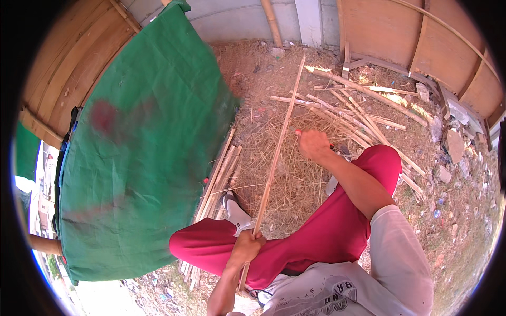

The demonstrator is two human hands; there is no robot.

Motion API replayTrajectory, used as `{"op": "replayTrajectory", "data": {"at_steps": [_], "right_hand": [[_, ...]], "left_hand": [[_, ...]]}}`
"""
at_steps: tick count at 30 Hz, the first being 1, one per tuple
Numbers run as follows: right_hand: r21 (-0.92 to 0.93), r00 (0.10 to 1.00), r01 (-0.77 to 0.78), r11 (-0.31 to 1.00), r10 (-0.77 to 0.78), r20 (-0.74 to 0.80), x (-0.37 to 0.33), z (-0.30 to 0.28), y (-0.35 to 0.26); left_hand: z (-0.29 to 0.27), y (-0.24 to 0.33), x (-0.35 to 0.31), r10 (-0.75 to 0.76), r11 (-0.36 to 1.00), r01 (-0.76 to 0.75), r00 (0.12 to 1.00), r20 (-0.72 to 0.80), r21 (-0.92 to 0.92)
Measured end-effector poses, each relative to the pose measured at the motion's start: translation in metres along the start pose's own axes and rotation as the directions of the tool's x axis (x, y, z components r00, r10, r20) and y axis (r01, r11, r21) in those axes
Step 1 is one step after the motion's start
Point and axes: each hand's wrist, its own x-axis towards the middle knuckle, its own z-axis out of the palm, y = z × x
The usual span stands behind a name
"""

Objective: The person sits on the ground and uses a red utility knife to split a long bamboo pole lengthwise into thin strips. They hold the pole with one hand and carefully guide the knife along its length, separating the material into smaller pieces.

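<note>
My left hand (247, 246) is wrapped round the lower part of a long, thin bamboo strip (280, 138). The strip slants up and away from my lap, its far end reaching past the straw. To the right of the strip, and apart from it, is my right hand (314, 145), its fingers closed. A small reddish bit shows by its thumb and a dark bit at its other side, but what it holds is mostly hidden. Under both hands lie loose straw-like shavings (287, 181), between my bent legs in red trousers.
Split bamboo pieces (363, 118) lie crossed at the far right, and a bundle of strips (219, 176) rests by my left foot. A green sheet (142, 142) hangs on the left. Wooden panels (392, 39) stand behind; stones and litter (454, 145) line the right.
</note>
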Motion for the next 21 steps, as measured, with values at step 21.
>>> {"op": "replayTrajectory", "data": {"at_steps": [21], "right_hand": [[0.128, 0.849, 0.459, 0.879, -0.477, 0.227, -0.093, -0.031, -0.097]], "left_hand": [[-0.012, 0.022, 0.021, 0.005, 0.941, 0.032, 0.994, 0.110, -0.336]]}}
